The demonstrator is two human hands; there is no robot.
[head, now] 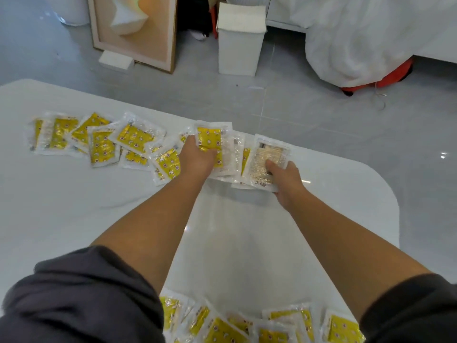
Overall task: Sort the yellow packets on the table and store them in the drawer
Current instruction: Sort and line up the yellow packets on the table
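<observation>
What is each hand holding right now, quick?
Left hand: gripping a yellow printed plastic packet.
Right hand: thumb pinching a pale-backed plastic packet.

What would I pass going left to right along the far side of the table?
A spread of loose yellow packets → left hand gripping a yellow packet → right hand holding a pale packet.

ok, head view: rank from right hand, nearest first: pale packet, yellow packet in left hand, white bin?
1. Pale packet: gripped by the right hand.
2. Yellow packet: to its left, in the left hand.
3. White bin: far side, beyond the table.
</observation>
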